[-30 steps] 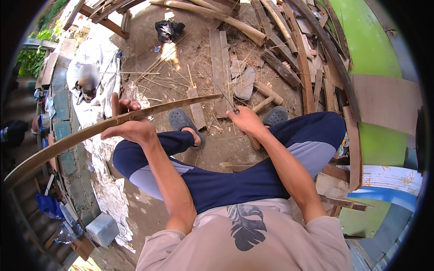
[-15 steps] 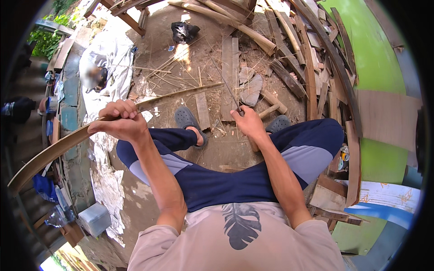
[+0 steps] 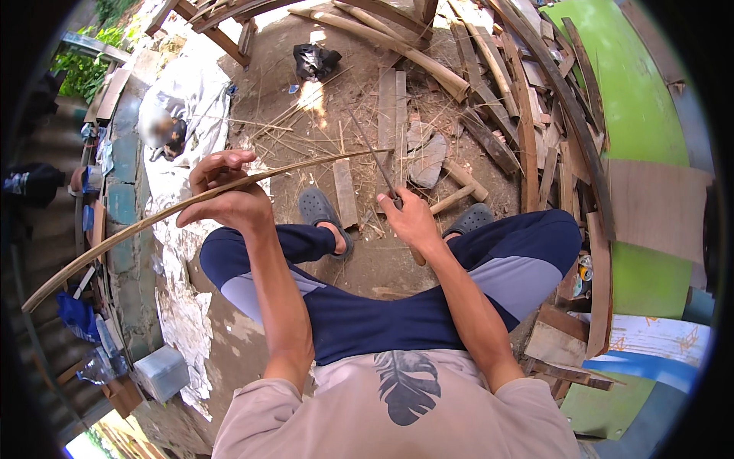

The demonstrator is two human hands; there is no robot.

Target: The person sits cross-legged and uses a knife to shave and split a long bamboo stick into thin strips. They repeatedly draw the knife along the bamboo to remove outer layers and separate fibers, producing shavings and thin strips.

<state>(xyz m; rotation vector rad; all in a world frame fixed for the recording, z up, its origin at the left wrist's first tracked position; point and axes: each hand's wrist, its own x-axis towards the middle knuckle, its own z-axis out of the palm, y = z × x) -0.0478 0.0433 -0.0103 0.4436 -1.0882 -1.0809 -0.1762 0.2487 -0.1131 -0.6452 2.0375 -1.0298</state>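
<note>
My left hand [image 3: 233, 191] holds a long, narrow bamboo strip [image 3: 130, 229] between thumb and fingers, its fingers loosely curled. Turned with its thin edge up, the strip runs from the far left to a tip in front of me. In my right hand [image 3: 413, 219], closed round the handle, is a long thin-bladed knife [image 3: 372, 151]. Its blade points away and up to the left, close to the strip's tip; I cannot tell if they touch. Just beyond the right hand lies a wooden mallet [image 3: 465, 180].
Wood scraps and planks [image 3: 527, 115] pile up at the right beside a green panel [image 3: 642, 153]. Flat stones [image 3: 427, 161], boards [image 3: 345, 191] and thin slivers lie ahead. A black plastic bag [image 3: 315, 61] sits farther off. An animal rests on a white sheet [image 3: 195, 92] at the left.
The bamboo strip has rolled from its broad face to its thin edge and shifted slightly right. My left hand's fingers have loosened. The knife has moved a little left.
</note>
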